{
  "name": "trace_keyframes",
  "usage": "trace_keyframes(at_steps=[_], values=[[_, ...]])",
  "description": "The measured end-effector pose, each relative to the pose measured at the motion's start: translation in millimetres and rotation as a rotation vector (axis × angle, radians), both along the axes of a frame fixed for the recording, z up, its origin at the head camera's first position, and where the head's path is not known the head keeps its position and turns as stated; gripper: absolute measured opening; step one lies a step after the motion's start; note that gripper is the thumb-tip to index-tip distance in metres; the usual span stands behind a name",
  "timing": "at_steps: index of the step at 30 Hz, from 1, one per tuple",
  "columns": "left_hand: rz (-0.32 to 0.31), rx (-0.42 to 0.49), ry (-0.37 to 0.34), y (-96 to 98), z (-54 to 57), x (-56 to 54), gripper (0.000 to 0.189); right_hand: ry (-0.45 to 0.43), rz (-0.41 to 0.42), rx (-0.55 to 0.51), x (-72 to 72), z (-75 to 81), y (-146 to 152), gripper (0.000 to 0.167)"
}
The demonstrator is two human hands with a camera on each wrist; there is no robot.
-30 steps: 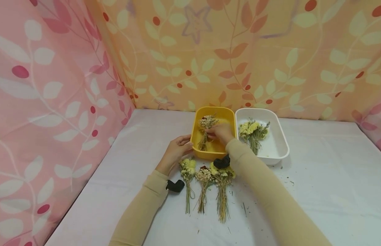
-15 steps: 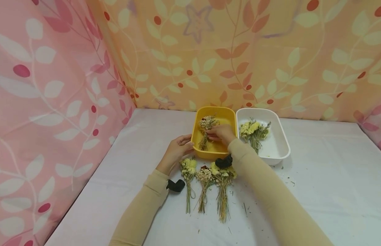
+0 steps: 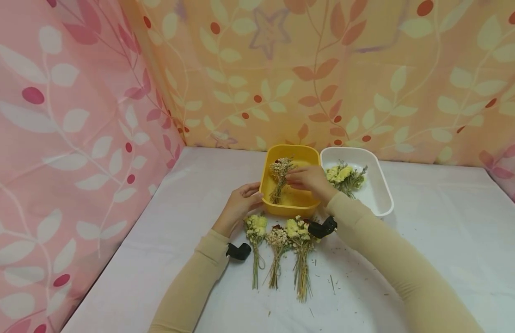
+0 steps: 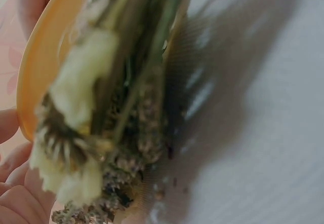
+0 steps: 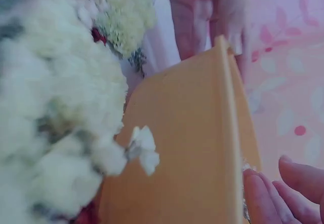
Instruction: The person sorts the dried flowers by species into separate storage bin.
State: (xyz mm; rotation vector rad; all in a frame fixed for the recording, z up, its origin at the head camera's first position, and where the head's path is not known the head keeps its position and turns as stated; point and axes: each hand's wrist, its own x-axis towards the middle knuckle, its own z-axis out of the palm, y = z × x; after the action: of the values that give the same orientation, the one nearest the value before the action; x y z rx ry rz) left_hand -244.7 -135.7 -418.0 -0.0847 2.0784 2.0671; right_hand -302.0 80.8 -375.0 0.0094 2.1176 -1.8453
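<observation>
My right hand [image 3: 309,179] hovers over the yellow tray [image 3: 307,203], fingers extended and empty, just right of a small dried-flower bouquet [image 3: 277,180]. That bouquet lies along the tray's left side, its pale heads to the back and stems to the front. In the right wrist view, the right fingers [image 5: 268,198] show behind the tray's rim. My left hand [image 3: 238,203] rests its fingertips against the tray's front left corner. In front of the tray lie a yellow bouquet [image 3: 256,226], a cream one [image 3: 277,238] and a larger yellow one [image 3: 301,240].
A white tray [image 3: 384,189] stands against the yellow tray's right side, with yellow dried flowers [image 3: 345,175] in it. Loose stem bits [image 3: 332,283] are scattered on the white cloth [image 3: 449,240]. Patterned curtains [image 3: 224,69] enclose the back and sides.
My right hand has let go of the bouquet in the yellow tray and drawn back to the right. The left hand stays at the tray's corner.
</observation>
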Motion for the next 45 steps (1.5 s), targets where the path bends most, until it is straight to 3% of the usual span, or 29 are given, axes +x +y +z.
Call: trace_keyframes(at_steps=[5,15,23,28,36,45], values=[[-0.003,0.004,-0.014,-1.7,0.6,-1.0,0.049,-0.038,-0.019,-0.047,10.3,6.1,15.0,0.042],[-0.004,0.012,-0.034,-3.1,3.0,-2.8,0.048,-0.019,0.052,-0.052,35.3,11.7,33.7,0.044],[-0.006,0.011,-0.03,-2.2,2.3,-4.3,0.049,-0.11,0.078,-0.186,58.9,14.5,47.2,0.05],[-0.012,0.022,-0.031,-2.4,1.9,-4.9,0.05,-0.116,0.081,-0.11,73.4,16.3,52.3,0.048],[-0.009,0.007,-0.029,-0.6,1.9,-3.3,0.049,-0.105,0.161,-0.136,97.1,13.4,57.6,0.046],[0.004,0.002,-0.034,0.8,0.1,-4.1,0.048,-0.069,0.203,-0.033,116.9,5.1,60.9,0.046]])
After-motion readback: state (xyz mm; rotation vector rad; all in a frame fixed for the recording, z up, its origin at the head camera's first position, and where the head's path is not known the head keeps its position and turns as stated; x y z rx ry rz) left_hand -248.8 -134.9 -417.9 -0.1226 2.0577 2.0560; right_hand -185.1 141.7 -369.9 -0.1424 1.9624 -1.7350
